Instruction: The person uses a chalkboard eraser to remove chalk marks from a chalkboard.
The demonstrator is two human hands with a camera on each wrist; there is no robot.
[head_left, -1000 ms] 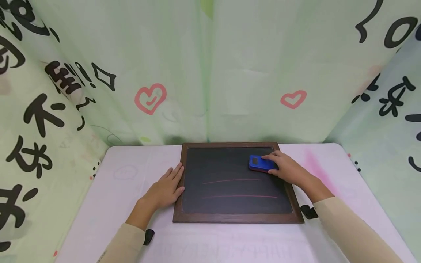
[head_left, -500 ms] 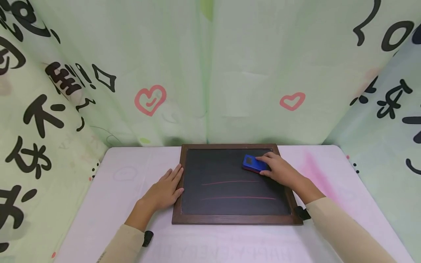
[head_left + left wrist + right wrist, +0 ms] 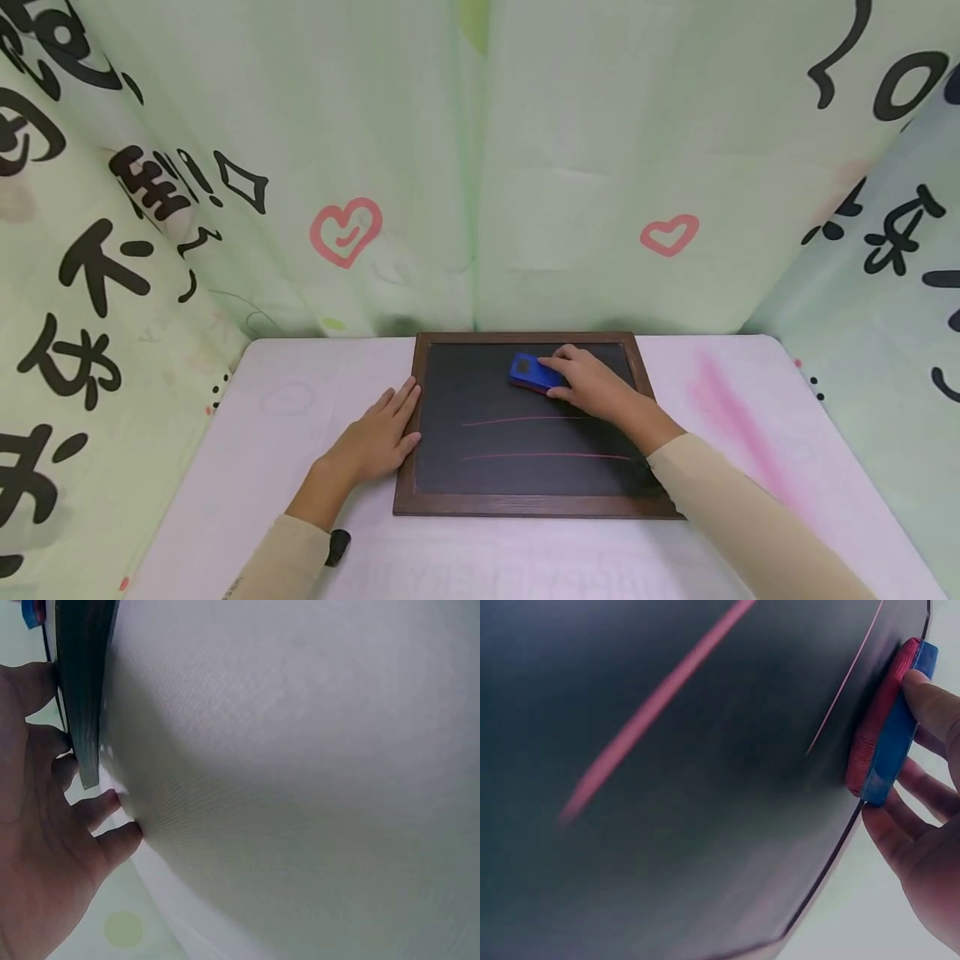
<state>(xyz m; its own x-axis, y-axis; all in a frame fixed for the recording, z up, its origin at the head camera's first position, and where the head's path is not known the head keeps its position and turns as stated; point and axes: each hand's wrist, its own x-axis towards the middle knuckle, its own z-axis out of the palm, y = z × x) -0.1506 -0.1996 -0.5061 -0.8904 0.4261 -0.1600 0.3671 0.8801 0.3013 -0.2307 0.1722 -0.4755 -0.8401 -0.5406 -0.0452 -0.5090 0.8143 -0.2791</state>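
Observation:
A small blackboard (image 3: 525, 475) in a brown wooden frame lies on the table, with two pink chalk lines (image 3: 540, 456) across its lower half. Gripped between thumb and fingers of my right hand (image 3: 596, 385) is a blue eraser (image 3: 531, 372) over the board's upper middle. The right wrist view shows the eraser's red felt side (image 3: 881, 720) facing the board, the thumb on one edge and fingers on the other. My left hand (image 3: 375, 437) rests against the frame's left side with fingers extended; in the left wrist view its fingertips touch the frame edge (image 3: 81, 690).
The board lies on a white table (image 3: 300, 392) with a pink smear (image 3: 735, 408) at its right. Pale green curtains (image 3: 555, 167) with black writing and pink hearts enclose the back and both sides. A black wrist device (image 3: 339, 547) shows at the left cuff.
My right hand has slid the eraser leftward across the upper part of the board, from its right side to the middle. My left hand has stayed at the frame.

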